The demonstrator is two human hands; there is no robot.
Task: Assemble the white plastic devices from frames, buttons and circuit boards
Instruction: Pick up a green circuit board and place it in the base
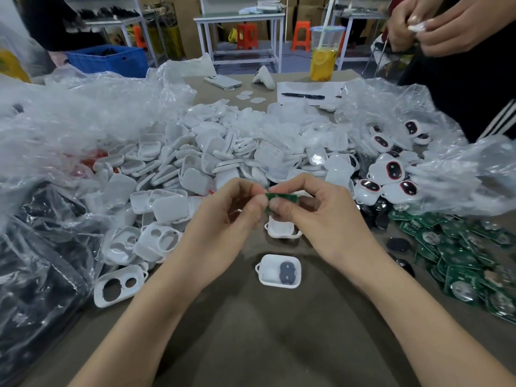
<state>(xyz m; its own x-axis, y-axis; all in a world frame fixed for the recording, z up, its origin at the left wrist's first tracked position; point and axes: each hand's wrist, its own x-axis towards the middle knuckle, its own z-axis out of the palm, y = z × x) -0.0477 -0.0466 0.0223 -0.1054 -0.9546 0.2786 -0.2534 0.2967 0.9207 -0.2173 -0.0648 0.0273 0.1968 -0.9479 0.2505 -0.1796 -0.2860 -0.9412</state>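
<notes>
Both my hands hold one green circuit board (282,196) above the table's middle. My left hand (223,224) pinches its left end, and my right hand (324,216) pinches its right part. Directly under the board lies a white shell (282,229). Nearer to me sits a white frame (279,270) with a grey button pad inside it. Empty white frames with two holes (118,286) lie at my left. A heap of green circuit boards (460,258) spreads at my right.
A big pile of white shells (223,152) fills the table's centre, flanked by crinkled plastic bags (69,113). Finished devices with red-ringed black buttons (393,171) lie at the right. Another person's hands (446,23) work at the far right. A yellow drink cup (324,60), a phone (222,81) and a pen (303,95) stand behind.
</notes>
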